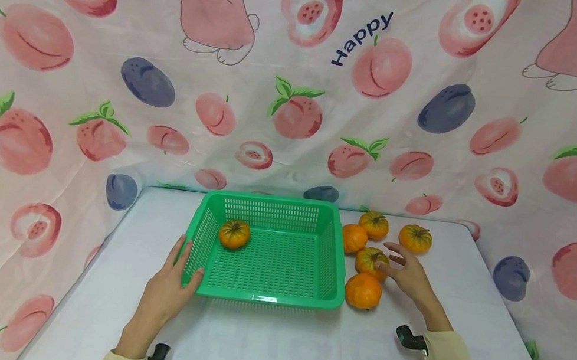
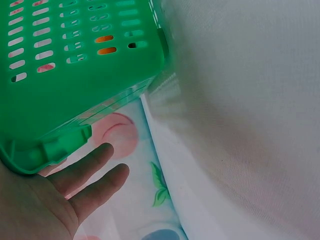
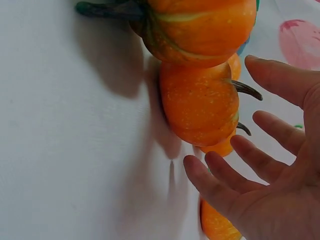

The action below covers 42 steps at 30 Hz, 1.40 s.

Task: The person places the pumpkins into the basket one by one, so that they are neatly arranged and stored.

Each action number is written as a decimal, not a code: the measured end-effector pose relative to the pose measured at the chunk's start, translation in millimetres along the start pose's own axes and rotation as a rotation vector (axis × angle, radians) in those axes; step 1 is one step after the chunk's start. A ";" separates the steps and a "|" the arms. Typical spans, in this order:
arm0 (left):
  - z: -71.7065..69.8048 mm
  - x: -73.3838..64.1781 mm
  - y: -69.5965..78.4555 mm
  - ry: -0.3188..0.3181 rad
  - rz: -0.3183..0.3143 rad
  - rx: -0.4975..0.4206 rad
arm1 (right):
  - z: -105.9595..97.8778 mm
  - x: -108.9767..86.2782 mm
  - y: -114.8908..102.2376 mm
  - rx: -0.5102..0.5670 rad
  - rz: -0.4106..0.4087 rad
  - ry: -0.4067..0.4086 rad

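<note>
A green plastic basket [image 1: 264, 299] with slotted walls stands on the table, and one small orange pumpkin [image 1: 234, 234] lies inside toward its left. My left hand [image 1: 164, 293] rests at the basket's left rim, thumb over the edge. In the left wrist view its fingers [image 2: 97, 190] stretch out straight below the rim. To the right of the basket, my right hand [image 1: 410, 277] reaches with spread fingers beside a pumpkin [image 1: 369, 260] in the group. The right wrist view shows a pumpkin [image 3: 200, 105] in front of that hand, its palm holding nothing.
More pumpkins sit close to the basket's right side: a front one [image 1: 363, 291], one by the wall [image 1: 353, 238] and one behind [image 1: 373, 225]. Another pumpkin [image 1: 415, 238] lies farther right. A fruit-print cloth [image 1: 290, 168] hangs behind the white table [image 1: 269, 350].
</note>
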State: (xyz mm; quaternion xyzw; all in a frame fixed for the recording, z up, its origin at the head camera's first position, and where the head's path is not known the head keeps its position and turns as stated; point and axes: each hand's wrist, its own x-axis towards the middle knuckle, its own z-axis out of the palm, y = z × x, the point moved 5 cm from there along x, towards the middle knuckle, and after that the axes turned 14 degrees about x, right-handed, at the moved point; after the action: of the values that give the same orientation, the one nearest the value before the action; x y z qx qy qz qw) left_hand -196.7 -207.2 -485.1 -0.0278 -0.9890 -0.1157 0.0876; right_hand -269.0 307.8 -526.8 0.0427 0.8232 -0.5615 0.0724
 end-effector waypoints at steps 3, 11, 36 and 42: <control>0.1 0.2 -0.4 -0.006 0.001 0.003 | 1.8 2.4 -0.1 -0.011 0.013 -0.013; 0.9 2.2 -1.3 -0.003 -0.001 -0.001 | 4.6 8.7 -3.6 -0.032 0.030 -0.035; -0.2 -0.2 0.0 -0.001 -0.002 -0.009 | 12.4 6.8 9.6 -0.028 0.072 -0.037; -2.6 -1.4 0.3 -0.005 -0.002 -0.006 | 10.7 2.5 3.1 -0.029 0.066 -0.018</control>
State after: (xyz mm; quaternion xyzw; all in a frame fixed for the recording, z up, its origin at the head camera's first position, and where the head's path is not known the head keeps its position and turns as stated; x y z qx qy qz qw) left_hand -194.9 -207.5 -482.8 -0.0273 -0.9889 -0.1186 0.0852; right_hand -270.2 299.0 -533.9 0.0635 0.8286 -0.5473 0.0989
